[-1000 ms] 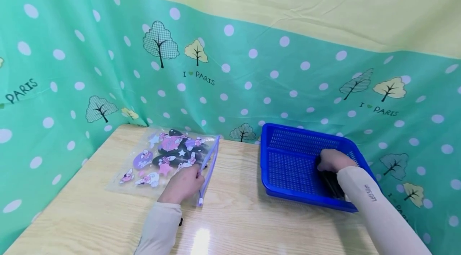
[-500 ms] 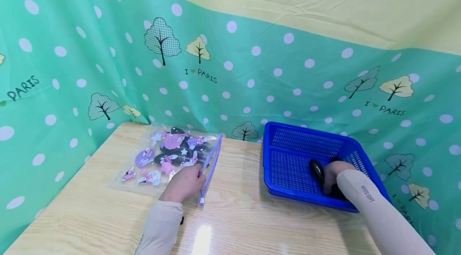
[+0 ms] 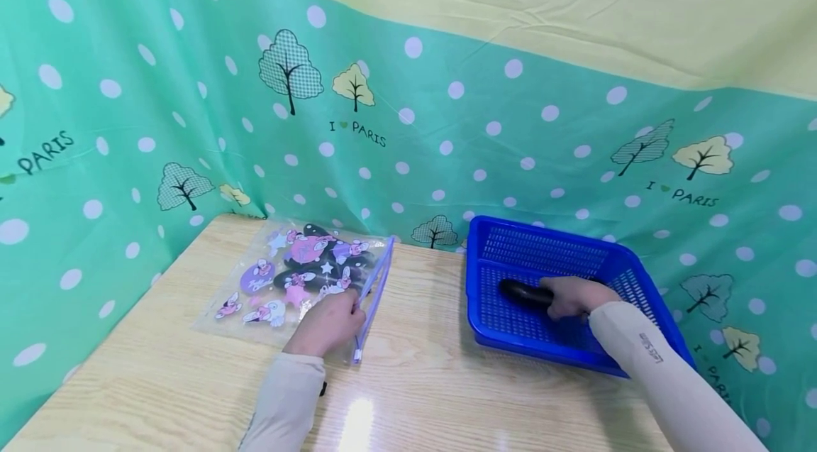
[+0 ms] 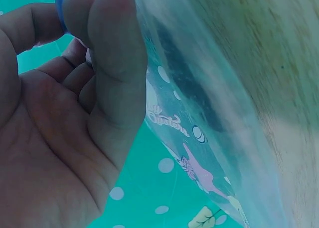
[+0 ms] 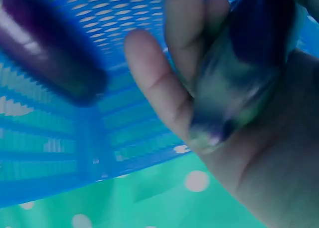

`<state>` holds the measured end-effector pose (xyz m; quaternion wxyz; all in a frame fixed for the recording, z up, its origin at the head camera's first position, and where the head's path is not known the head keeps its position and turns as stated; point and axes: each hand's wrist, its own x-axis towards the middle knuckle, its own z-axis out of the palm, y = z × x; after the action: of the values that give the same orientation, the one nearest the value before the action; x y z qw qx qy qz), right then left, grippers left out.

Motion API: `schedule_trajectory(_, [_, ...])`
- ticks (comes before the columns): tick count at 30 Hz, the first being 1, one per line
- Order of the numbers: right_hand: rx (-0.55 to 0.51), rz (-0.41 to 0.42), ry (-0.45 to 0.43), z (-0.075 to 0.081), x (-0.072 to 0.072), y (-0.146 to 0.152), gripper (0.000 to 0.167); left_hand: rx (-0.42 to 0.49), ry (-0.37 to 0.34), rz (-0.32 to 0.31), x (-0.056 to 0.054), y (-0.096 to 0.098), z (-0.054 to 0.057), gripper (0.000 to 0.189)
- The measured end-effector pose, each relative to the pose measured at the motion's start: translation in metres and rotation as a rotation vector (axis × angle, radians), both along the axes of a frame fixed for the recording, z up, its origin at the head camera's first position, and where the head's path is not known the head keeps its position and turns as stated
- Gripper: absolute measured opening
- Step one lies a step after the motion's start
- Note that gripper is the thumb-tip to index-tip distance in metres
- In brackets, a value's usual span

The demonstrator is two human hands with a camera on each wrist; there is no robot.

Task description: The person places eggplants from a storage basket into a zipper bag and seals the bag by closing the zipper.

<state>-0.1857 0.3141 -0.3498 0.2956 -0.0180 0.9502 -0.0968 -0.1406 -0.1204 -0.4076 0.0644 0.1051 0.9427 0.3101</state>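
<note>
My right hand (image 3: 574, 296) grips a dark purple eggplant (image 3: 525, 293) by its stem end, inside the blue plastic basket (image 3: 475, 274). In the right wrist view the eggplant's green cap (image 5: 232, 81) lies against the palm. A second eggplant (image 5: 47, 48) shows in the basket there, apart from the fingers. My left hand (image 3: 328, 324) pinches the purple zip edge of a clear printed zipper bag (image 3: 245, 321) lying on the table. Long dark shapes (image 3: 306, 282) show inside the bag, partly covered by its cartoon prints. In the left wrist view, the bag's plastic (image 4: 189, 103) hangs beside the fingers.
Both things rest on a light wooden table (image 3: 421, 374), the bag on the left and the basket on the right. A green dotted curtain (image 3: 383, 186) with trees stands close behind. The basket has raised perforated walls.
My right hand has shifted left within the basket, with the eggplant now reaching out leftward from it. My left hand keeps its pinch on the bag's edge.
</note>
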Motion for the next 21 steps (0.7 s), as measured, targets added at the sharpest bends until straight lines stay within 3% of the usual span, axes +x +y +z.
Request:
schedule_trajectory(4, [-0.079, -0.031, -0.004, 0.007, -0.001, -0.013, 0.071, 0.0, 0.001, -0.002, 0.0, -0.001, 0.001, 0.014])
schedule_trajectory(7, [-0.091, -0.004, 0.036, 0.014, -0.003, -0.019, 0.067, 0.007, -0.005, -0.006, 0.001, -0.001, 0.001, 0.014])
schedule_trajectory(14, [-0.052, 0.075, 0.264, 0.025, -0.016, -0.025, 0.055, 0.007, -0.01, -0.001, 0.0, -0.002, 0.001, 0.012])
schedule_trajectory(21, [-0.17, -0.029, 0.394, 0.025, -0.027, -0.03, 0.049, 0.0, -0.011, -0.003, 0.0, -0.003, 0.001, 0.013])
